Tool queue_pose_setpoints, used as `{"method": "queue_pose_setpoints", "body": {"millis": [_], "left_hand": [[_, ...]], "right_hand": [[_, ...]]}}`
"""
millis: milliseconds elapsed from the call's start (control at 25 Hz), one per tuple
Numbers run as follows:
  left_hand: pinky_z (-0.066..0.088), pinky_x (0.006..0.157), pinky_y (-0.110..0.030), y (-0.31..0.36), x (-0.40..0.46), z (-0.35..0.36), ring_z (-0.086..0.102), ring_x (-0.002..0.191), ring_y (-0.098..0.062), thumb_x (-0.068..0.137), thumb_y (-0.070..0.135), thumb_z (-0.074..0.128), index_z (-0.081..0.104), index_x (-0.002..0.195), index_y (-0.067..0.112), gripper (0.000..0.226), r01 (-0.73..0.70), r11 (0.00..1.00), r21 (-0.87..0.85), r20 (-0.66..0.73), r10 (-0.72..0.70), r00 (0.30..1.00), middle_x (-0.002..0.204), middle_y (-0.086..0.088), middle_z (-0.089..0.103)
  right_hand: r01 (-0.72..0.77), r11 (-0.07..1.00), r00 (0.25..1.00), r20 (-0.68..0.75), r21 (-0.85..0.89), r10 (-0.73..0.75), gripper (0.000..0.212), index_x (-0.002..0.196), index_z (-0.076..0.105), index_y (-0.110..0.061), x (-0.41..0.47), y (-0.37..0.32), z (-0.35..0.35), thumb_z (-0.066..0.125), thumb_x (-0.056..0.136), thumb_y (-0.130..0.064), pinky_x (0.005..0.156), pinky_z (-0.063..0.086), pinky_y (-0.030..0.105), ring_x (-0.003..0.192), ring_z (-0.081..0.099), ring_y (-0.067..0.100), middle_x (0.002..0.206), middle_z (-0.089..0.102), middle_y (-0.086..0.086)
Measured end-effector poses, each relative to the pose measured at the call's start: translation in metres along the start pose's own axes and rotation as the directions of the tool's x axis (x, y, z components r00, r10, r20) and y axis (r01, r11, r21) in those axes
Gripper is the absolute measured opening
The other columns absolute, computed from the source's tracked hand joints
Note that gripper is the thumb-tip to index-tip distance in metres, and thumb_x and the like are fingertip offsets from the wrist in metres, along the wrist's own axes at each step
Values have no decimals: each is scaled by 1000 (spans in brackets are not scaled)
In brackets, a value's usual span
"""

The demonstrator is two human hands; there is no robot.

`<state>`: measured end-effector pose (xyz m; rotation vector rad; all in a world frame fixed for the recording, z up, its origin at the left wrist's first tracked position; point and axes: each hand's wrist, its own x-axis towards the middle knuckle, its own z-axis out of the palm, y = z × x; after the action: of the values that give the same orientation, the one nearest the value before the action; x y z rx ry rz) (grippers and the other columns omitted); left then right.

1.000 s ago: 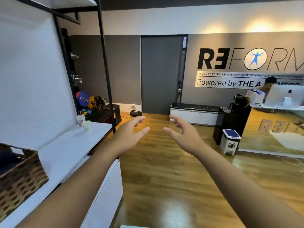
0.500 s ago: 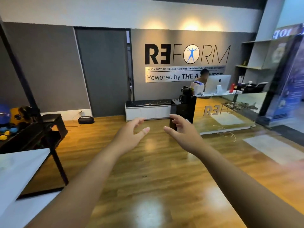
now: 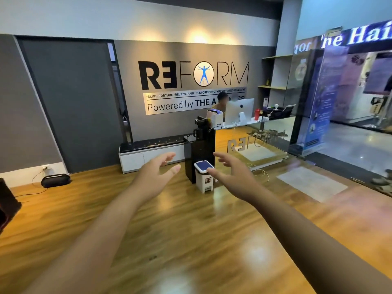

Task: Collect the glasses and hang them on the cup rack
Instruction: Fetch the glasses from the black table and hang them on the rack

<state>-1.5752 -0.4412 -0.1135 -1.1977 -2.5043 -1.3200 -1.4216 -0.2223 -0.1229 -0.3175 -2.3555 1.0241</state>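
Note:
No glasses and no cup rack show in this view. My left hand (image 3: 156,174) is stretched out in front of me over the wooden floor, fingers loosely spread, holding nothing. My right hand (image 3: 230,172) is held out beside it at the same height, palm turned inward, fingers relaxed and empty. The two hands are about a hand's width apart.
A small white pedal bin (image 3: 204,176) with a blue lid stands on the floor beside a black pedestal (image 3: 199,153). Behind them is a reception desk (image 3: 250,143) with a computer and a seated person. A low white bench (image 3: 151,154) runs along the grey wall. Glass walls stand at the right.
The view has swung to the right: the white counter, basket and cups at the left have gone out of sight. Both hands keep their open pose in front of me.

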Motion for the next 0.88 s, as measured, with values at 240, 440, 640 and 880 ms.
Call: {"method": "queue_pose_setpoints", "body": {"millis": [240, 440, 640, 880], "left_hand": [[43, 102, -34, 41, 106, 101, 50, 129, -4, 99, 49, 62, 50, 146, 41, 50, -111, 990, -84, 77, 118, 990, 142, 17, 56], [43, 100, -35, 48, 185, 176, 50, 130, -8, 99, 51, 60, 48, 148, 41, 51, -182, 978, -105, 169, 198, 966, 145, 17, 55], [41, 97, -31, 42, 267, 241, 51, 131, -12, 99, 49, 61, 47, 150, 34, 55, -272, 952, -139, 238, 299, 924, 146, 12, 55], [48, 98, -29, 72, 375, 309, 54, 125, -10, 101, 44, 62, 49, 148, 30, 51, -400, 891, -212, 334, 451, 828, 139, 13, 57]], "right_hand": [[-53, 995, 994, -97, -79, 45, 64, 155, 47, -27, 52, 60, -69, 69, 98, -44, 101, 47, 34, 132, 50, 12, 150, 56, 2], [-160, 980, 974, -178, -116, 138, 64, 155, 48, -28, 83, 127, -113, 70, 97, -45, 104, 49, 36, 130, 50, 9, 150, 57, 2], [-262, 941, 940, -279, -216, 197, 66, 154, 48, -31, 124, 193, -157, 70, 95, -51, 92, 43, 26, 125, 47, 2, 150, 57, 0], [-410, 890, 847, -445, -200, 290, 65, 152, 48, -36, 175, 246, -203, 69, 94, -56, 95, 43, 30, 131, 52, 12, 147, 58, -2]]}}
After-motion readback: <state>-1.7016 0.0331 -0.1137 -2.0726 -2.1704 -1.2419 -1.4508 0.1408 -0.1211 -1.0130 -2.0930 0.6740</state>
